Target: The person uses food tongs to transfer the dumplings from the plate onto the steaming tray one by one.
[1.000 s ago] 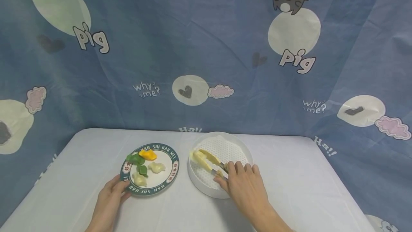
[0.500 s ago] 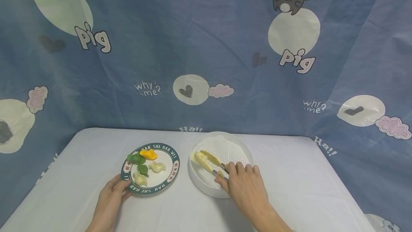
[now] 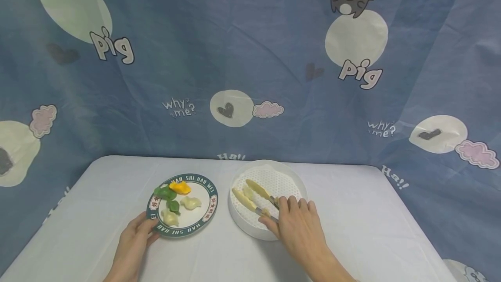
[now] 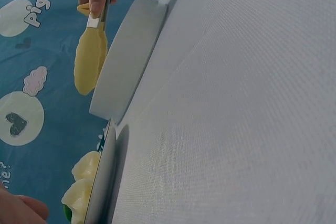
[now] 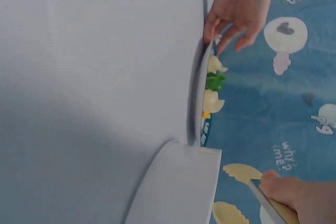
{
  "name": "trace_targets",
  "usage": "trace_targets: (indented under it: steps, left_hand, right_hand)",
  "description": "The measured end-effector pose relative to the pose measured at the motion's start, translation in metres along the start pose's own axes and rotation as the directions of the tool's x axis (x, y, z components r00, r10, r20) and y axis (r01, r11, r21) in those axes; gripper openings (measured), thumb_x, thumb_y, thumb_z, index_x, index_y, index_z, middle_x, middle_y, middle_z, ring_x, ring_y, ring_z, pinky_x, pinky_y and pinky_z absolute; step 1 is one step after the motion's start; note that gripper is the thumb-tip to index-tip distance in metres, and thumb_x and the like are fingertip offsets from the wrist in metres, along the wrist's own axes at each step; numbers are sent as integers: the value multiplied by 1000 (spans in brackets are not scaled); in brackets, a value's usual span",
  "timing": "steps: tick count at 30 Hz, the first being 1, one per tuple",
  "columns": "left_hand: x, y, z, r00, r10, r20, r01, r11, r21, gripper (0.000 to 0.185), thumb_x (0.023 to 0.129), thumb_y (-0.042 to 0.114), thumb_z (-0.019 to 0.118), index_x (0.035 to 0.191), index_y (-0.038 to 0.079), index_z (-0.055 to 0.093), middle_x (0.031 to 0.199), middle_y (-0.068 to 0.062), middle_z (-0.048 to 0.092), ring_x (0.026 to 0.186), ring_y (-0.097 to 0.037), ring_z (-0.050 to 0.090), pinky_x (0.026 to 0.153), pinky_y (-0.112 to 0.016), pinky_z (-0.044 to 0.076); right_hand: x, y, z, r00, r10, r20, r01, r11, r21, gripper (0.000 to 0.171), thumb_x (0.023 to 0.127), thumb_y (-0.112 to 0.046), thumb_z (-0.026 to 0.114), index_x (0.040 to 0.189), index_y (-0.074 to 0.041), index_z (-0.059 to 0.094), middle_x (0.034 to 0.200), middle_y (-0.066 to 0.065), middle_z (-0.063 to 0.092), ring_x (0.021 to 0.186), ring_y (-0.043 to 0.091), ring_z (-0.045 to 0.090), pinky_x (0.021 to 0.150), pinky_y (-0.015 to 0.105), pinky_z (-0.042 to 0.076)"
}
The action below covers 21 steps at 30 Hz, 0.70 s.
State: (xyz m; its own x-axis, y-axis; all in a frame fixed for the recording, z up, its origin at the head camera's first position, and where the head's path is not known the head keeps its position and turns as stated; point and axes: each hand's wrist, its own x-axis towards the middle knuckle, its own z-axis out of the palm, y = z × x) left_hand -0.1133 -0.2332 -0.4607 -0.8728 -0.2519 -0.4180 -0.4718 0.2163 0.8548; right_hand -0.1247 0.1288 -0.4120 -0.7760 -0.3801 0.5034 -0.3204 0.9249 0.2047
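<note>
Inside the white steamer tray (image 3: 297,186), on its left half, a pale dumpling (image 3: 247,193) lay between the two yellow tips of the tongs (image 3: 254,197) that my right hand (image 3: 297,225) gripped by their handles, fingers curled round them at the tray's near rim. The tips stood apart on either side of the dumpling, not pressed onto it as far as the head view showed. The tongs' long axis ran from my hand up and to the left, so the dumpling sat ahead of my fingers, toward the plate (image 3: 208,212). My left hand (image 3: 133,240) held that plate by its near-left rim, thumb on the green border, with other dumplings (image 3: 190,203) and green leaves (image 3: 167,194) lying on it. The plate stood just beside the tray on the white table (image 3: 372,221). My right hand was far nearer the dumpling.
</note>
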Motion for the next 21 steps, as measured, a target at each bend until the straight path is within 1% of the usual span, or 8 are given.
trace_targets:
  steps: [3, 7, 10, 15, 17, 21]
  left_hand:
    - [0, 0, 0, 1000, 4, -2, -4, 1000, 1, 81, 114, 35, 37, 167, -12, -1, 169, -43, 21, 154, -51, 44, 122, -43, 44]
    - [0, 0, 0, 1000, 5, -5, -5, 1000, 6, 81, 114, 36, 37, 167, -12, -1, 170, -42, 21, 154, -51, 44, 121, -42, 46]
    - [0, 0, 0, 1000, -3, -2, 3, 1000, -3, 81, 113, 35, 37, 167, -12, -2, 170, -43, 19, 155, -51, 42, 123, -44, 44]
    - [1, 0, 0, 1000, -14, 3, 14, 1000, -12, 82, 113, 35, 37, 167, -12, -3, 170, -43, 17, 156, -52, 41, 126, -49, 41]
    - [0, 0, 0, 1000, -11, 2, 11, 1000, -4, 82, 113, 35, 37, 167, -12, -3, 170, -43, 18, 155, -52, 42, 125, -48, 41]
    - [-1, 1, 0, 1000, -7, 4, 7, 1000, -6, 82, 113, 36, 36, 167, -12, -3, 170, -43, 19, 155, -52, 42, 125, -48, 40]
  right_hand:
    - [2, -2, -2, 1000, 7, 11, -7, 1000, 12, 61, 97, -70, 62, 103, -10, 68, 72, 2, 57, 61, 19, 48, 62, 31, 35]
    - [6, -7, -6, 1000, 1, 6, -1, 1000, 23, 61, 97, -70, 62, 103, -9, 68, 74, 2, 58, 63, 19, 48, 64, 31, 37]
    - [9, -12, -8, 1000, -10, 8, 10, 1000, 29, 62, 98, -70, 62, 103, -9, 68, 74, 2, 57, 64, 19, 48, 65, 31, 37]
    - [14, -20, -10, 999, -30, 13, 30, 999, 28, 63, 98, -71, 62, 104, -9, 69, 74, 1, 57, 67, 18, 52, 66, 31, 38]
    - [15, -23, -10, 999, -36, 10, 36, 999, 31, 63, 97, -72, 63, 105, -9, 69, 75, 2, 59, 68, 18, 54, 66, 31, 39]
    - [17, -29, -10, 999, -46, 20, 46, 998, 36, 64, 96, -73, 63, 107, -10, 69, 77, 2, 59, 69, 18, 53, 67, 32, 40]
